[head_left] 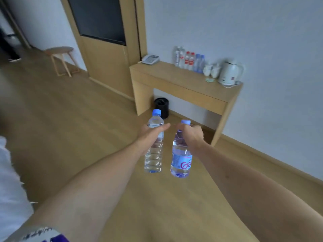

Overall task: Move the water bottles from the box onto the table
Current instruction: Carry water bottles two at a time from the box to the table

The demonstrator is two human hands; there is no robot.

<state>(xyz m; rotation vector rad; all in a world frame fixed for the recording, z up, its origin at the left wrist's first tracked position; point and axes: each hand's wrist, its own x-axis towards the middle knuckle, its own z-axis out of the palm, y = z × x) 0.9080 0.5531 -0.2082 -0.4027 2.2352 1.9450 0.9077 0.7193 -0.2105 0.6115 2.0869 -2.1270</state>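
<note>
Left hand (152, 132) and right hand (192, 135) each wrapped around an upright water bottle's (153, 154) neck.

The bottle (180, 154) in my right hand (191, 137) bears a blue label with pink letters, of which I read "Ga". Every other label here is too blurred to read.

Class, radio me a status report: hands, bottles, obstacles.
Left hand and right hand each grip a bottle. Both bottles airborne, short of the table. Path over the floor looks clear.
</note>
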